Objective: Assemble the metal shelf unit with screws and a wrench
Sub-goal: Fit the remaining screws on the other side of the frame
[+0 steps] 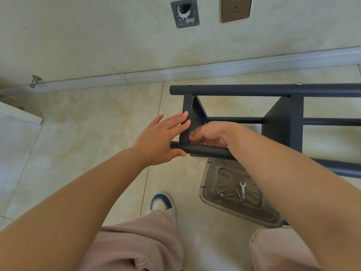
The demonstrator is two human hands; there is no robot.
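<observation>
The dark metal shelf unit [254, 90] lies on its side on the tiled floor. My left hand [162, 140] presses with straight fingers against the outside of the end shelf panel [186, 118], its thumb under the near tube [207, 150]. My right hand [211, 133] is curled just inside that panel at the joint with the near tube; what its fingers hold is hidden. A small silver wrench [242, 189] lies in a clear plastic tray [234, 209] with several screws [224, 192] and washers.
The wall and skirting board [175, 72] run close behind the shelf. A door stopper [35, 80] sticks out at the far left, beside a white panel [19, 116]. My shoe [162, 202] and trouser legs stand near the tray.
</observation>
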